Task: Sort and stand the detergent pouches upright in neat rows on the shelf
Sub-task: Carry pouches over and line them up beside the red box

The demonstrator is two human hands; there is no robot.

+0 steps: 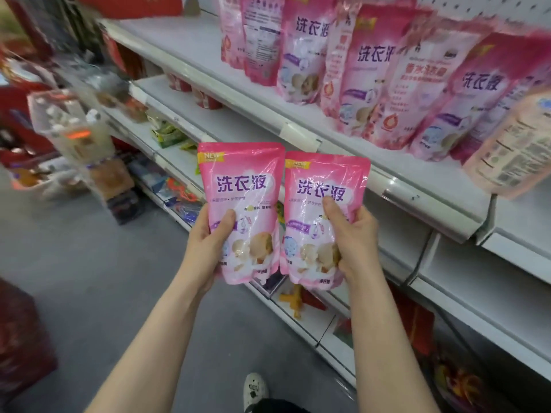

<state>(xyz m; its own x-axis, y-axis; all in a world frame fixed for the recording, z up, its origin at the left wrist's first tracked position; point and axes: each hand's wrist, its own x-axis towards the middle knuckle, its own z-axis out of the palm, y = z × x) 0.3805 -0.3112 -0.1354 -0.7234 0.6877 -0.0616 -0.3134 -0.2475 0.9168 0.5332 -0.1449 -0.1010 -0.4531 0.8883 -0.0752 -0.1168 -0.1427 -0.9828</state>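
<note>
shop shelving fills the right of the view, white metal tiers running off down a grey-floored aisle. two matching pink detergent pouches are held up in front of it, upright, side by side, fronts to the camera, lower than the shelf that carries their kind. the left hand (208, 245) grips the left pouch (241, 186) low down, thumb across the front and fingers behind. the right hand (351, 239) grips the right pouch (325, 180) the same way. neither pouch touches the shelf.

on the top shelf (185, 49) a row of pink pouches (369, 70) stands raggedly. several lean, some carry a different print, one near the far end shows its back, and a pale pouch (512, 144) at the near end faces backwards and seems to jut past the front edge. white shelf board shows to the left of the row.

the step in hand, as i judge it, is placing this pair. set them down one at a time, front outward, beside pouches with the same design. spread the base flat on the board and let go only once it sits square. soft pouches slump, so each wants a neighbour to rest against. turning the backward ones would tidy the row. the lower shelves (492, 263) hold other goods, too blurred to name.
</note>
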